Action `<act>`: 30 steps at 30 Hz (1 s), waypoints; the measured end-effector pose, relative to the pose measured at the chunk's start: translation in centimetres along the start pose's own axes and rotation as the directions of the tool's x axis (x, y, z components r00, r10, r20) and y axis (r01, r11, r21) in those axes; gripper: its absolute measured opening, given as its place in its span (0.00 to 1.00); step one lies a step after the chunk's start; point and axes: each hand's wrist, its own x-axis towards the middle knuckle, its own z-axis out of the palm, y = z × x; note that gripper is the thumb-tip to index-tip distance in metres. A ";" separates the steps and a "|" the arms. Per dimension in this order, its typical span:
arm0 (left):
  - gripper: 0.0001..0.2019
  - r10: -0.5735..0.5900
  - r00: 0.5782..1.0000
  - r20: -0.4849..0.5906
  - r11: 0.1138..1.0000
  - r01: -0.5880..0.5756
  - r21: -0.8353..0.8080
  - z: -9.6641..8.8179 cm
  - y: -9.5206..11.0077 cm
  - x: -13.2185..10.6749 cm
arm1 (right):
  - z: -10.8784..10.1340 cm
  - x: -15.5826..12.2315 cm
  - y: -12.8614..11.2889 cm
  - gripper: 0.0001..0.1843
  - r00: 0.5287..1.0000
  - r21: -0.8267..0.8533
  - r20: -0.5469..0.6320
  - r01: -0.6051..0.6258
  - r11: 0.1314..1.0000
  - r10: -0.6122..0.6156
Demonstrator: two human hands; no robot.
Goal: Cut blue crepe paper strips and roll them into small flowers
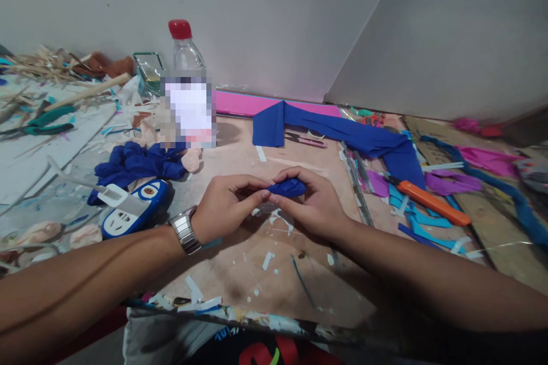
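Observation:
Both my hands meet over the middle of the worn board (pixel 240 274). My left hand (pixel 226 205), with a metal watch (pixel 185 231) on its wrist, pinches one end of a small rolled piece of blue crepe paper (pixel 287 187). My right hand (pixel 314 199) curls its fingers round the other end of the same blue roll. Behind them a long folded strip of blue crepe paper (pixel 342 131) lies across the board, with small scissors (pixel 305 139) on it.
A red-capped plastic bottle (pixel 185 63) stands at the back left beside a crumpled blue paper pile (pixel 132 164) and a blue-white power strip (pixel 137 214). An orange utility knife (pixel 432 201), pink sheet (pixel 248 104), purple and blue scraps lie right. Green pliers (pixel 47 121) lie far left.

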 end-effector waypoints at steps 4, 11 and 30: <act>0.10 -0.060 0.998 -0.032 0.993 0.056 -0.099 0.2 0.0 0.1 | -0.1 0.1 0.2 0.16 1.000 0.010 -0.012 0.006 1.000 -0.005; 0.14 -0.075 0.997 0.021 0.986 0.077 -0.148 0.1 0.0 0.1 | -0.1 0.1 0.2 0.12 1.000 0.017 -0.014 0.013 1.000 -0.012; 0.11 -0.110 0.994 -0.018 0.964 0.103 -0.247 0.3 0.0 0.0 | -0.2 0.2 0.1 0.09 0.990 -0.075 0.002 0.138 0.988 -0.138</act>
